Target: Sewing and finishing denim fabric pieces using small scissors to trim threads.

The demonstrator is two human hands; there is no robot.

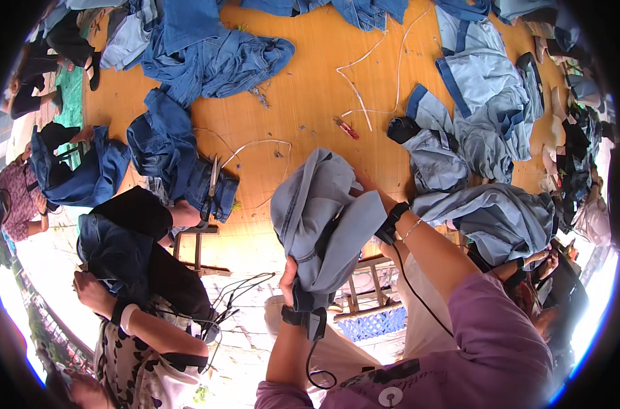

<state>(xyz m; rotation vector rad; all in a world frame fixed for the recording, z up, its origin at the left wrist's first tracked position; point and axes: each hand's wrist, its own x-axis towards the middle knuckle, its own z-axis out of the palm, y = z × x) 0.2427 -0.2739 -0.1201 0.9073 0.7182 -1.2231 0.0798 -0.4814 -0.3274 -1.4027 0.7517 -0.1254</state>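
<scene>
Light denim garment (pixel 313 211), a bunched-up one, is right in the middle of the frame, held up over the near edge of the table. Its long axis runs pretty much up and down the picture, rounded end toward the top, narrower end down at the left hand (pixel 289 281), and a loose flap pokes out to the right. That left hand comes up from the bottom edge, forearm almost vertical, thumb side against the cloth; it's got hold of the lower end, fingers mostly buried. Right forearm slants in from the lower right, and the right hand (pixel 371 187) reaches behind the flap, so can't tell how far those fingers close.

Lower left, another person's hand (pixel 95 293) is on some dark denim (pixel 115 255). Then on the orange-brown table (pixel 303 112) you've got scissors (pixel 214 185) lying on blue jeans (pixel 167 140), a red cutter (pixel 346 128) just above center, and more denim (pixel 214 65) piled upper left.
</scene>
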